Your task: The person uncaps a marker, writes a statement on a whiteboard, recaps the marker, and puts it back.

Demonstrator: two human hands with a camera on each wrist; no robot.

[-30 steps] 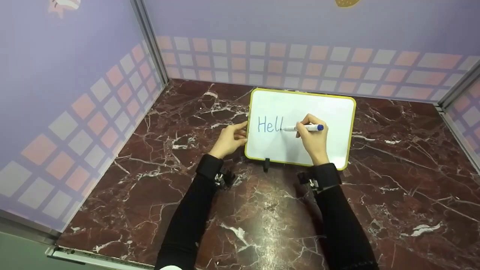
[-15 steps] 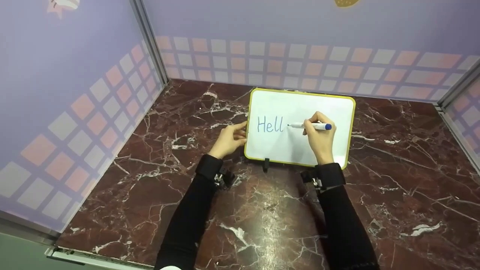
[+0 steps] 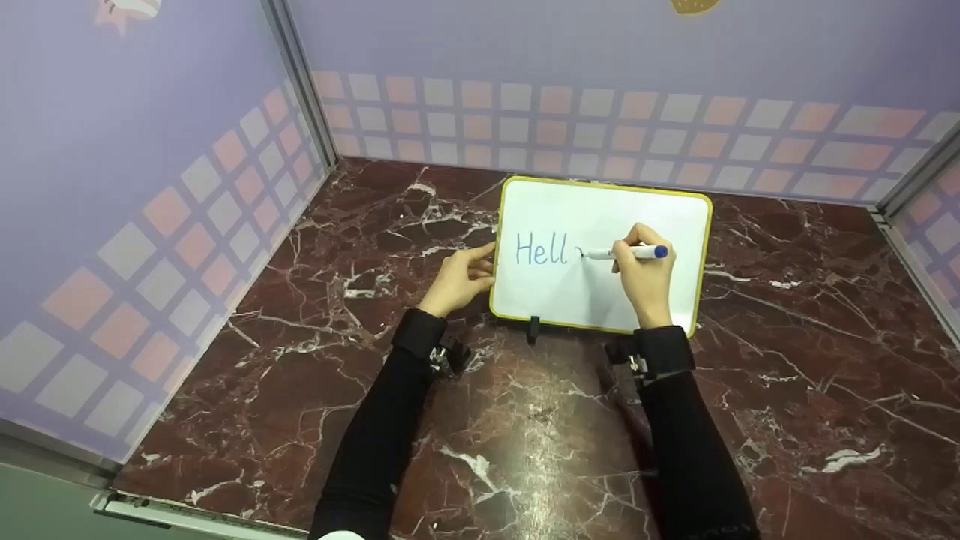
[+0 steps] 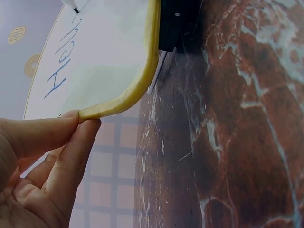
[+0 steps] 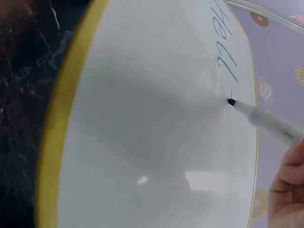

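A whiteboard (image 3: 555, 292) with a yellow frame leans upright on a black stand foot (image 3: 533, 330). The blue letters "Hell" (image 3: 541, 249) and a small stroke to their right are written on it. My left hand (image 3: 455, 281) pinches the board's left edge; in the left wrist view thumb and finger grip the yellow frame (image 4: 130, 97) near a corner. In my right hand (image 3: 645, 277) is a white marker (image 3: 604, 253) with a blue end, pinched between thumb and fingers. Its dark tip (image 5: 232, 101) is at the board's surface, by the stroke after the letters.
The board stands on a dark red marbled table (image 3: 300, 420) with white veins. Behind it rises a lilac wall (image 3: 570, 45) with pink and grey squares, and a similar panel (image 3: 150, 195) stands at the left.
My right hand has moved rightward with the marker, past the second "l". A short new stroke shows at the tip. My left hand has stayed on the board's edge.
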